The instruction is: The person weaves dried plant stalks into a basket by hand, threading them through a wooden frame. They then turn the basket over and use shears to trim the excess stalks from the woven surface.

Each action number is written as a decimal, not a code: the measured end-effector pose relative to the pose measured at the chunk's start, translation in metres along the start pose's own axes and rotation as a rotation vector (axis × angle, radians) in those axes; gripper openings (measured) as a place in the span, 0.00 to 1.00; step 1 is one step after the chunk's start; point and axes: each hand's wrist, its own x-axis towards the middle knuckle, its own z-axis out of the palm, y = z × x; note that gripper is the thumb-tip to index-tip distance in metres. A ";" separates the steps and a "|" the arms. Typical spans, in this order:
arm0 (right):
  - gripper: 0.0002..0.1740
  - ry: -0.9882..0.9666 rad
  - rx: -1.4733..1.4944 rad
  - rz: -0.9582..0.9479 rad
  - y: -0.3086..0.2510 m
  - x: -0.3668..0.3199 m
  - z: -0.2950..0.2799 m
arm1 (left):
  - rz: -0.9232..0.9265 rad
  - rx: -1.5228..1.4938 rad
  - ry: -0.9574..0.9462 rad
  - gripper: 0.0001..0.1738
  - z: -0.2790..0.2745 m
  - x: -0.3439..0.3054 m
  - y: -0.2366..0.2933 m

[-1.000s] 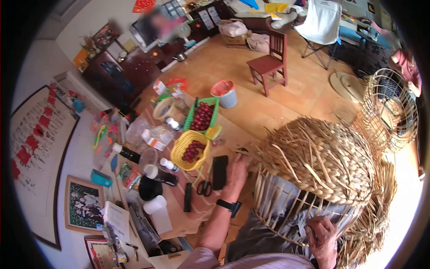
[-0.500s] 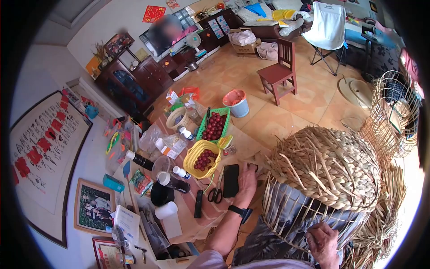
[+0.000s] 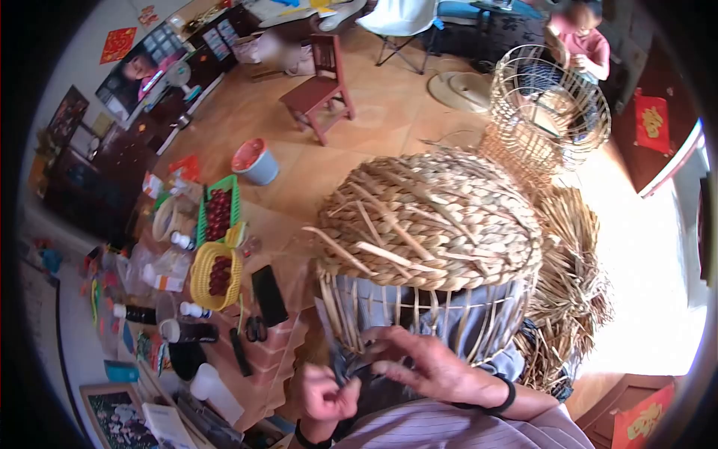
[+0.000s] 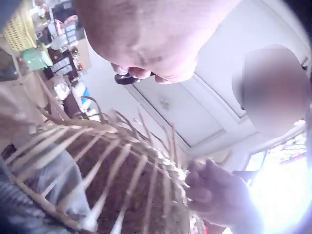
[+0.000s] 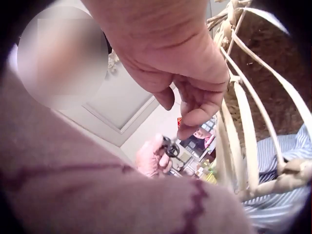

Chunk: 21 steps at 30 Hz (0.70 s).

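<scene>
A large round basket (image 3: 437, 217) of braided straw lies across my lap, its thin bare ribs (image 3: 404, 307) toward me and loose straw ends sticking out of the weave. My left hand (image 3: 329, 393) is raised beside my lap, fingers curled round small black-handled scissors (image 5: 171, 148); their dark loops show beyond the fingers in the right wrist view, and only a bit peeks out under the fingers in the left wrist view. My right hand (image 3: 426, 367), blurred, hovers in front of the ribs with loosely bent fingers and nothing between them.
The table at left holds a phone (image 3: 270, 295), another pair of scissors (image 3: 256, 328), a yellow basket (image 3: 197, 277) and green basket (image 3: 238, 198) of red fruit, and bottles. A straw bundle (image 3: 568, 254) lies at right. A seated person (image 3: 583, 49) is behind an open-frame basket (image 3: 516, 82).
My left hand has left the table edge beside the phone and come back toward my lap with the small scissors. My right hand has lifted and reached leftward. The head view has swung right.
</scene>
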 end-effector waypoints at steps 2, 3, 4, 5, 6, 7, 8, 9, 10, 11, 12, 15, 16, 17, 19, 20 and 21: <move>0.28 -0.087 0.155 0.045 -0.007 0.002 -0.003 | 0.177 -0.123 -0.204 0.20 0.004 0.014 0.013; 0.28 -0.152 0.236 0.116 -0.013 0.002 -0.008 | 0.202 -0.180 -0.113 0.19 0.016 0.015 0.021; 0.29 -0.136 0.179 0.029 -0.001 0.001 -0.006 | 0.221 -0.172 -0.114 0.20 0.021 0.017 0.022; 0.29 -0.132 0.158 -0.008 -0.002 -0.001 -0.012 | 0.280 -0.170 -0.158 0.21 0.024 0.026 0.021; 0.30 -0.132 0.142 -0.044 -0.004 -0.001 -0.017 | 0.337 -0.163 -0.203 0.22 0.023 0.038 0.022; 0.31 -0.138 0.126 -0.080 -0.006 -0.002 -0.020 | 0.344 -0.189 -0.231 0.21 0.026 0.040 0.021; 0.31 -0.122 0.116 -0.065 -0.008 -0.004 -0.024 | 0.350 -0.215 -0.259 0.20 0.029 0.043 0.021; 0.32 -0.107 0.033 -0.117 -0.008 -0.007 -0.028 | 0.356 -0.242 -0.287 0.20 0.032 0.045 0.021; 0.32 -0.090 -0.048 -0.169 -0.005 -0.009 -0.034 | 0.343 -0.288 -0.324 0.20 0.034 0.046 0.019; 0.32 -0.075 -0.130 -0.222 -0.003 -0.013 -0.041 | 0.328 -0.332 -0.360 0.19 0.036 0.048 0.019; 0.29 0.000 -0.201 -0.278 0.000 -0.018 -0.047 | 0.278 -0.297 -0.345 0.17 0.036 0.054 0.017; 0.27 0.288 0.200 0.024 -0.017 -0.065 -0.089 | -0.290 -0.366 -0.114 0.04 0.050 0.030 -0.030; 0.28 0.492 0.174 -0.005 -0.014 -0.074 -0.111 | -0.575 -0.320 -0.071 0.05 0.050 0.052 -0.023; 0.31 0.697 0.137 -0.028 -0.011 -0.083 -0.132 | -0.601 -0.190 -0.071 0.08 0.054 0.061 -0.042; 0.26 0.806 -0.052 -0.110 0.025 -0.099 -0.214 | -0.677 -0.201 -0.080 0.11 0.065 0.055 -0.093; 0.21 0.849 0.062 -0.193 0.038 -0.096 -0.235 | -0.702 -0.101 -0.092 0.09 0.068 0.059 -0.108; 0.17 0.975 0.186 -0.252 0.043 -0.087 -0.245 | -0.697 -0.095 -0.092 0.10 0.072 0.059 -0.122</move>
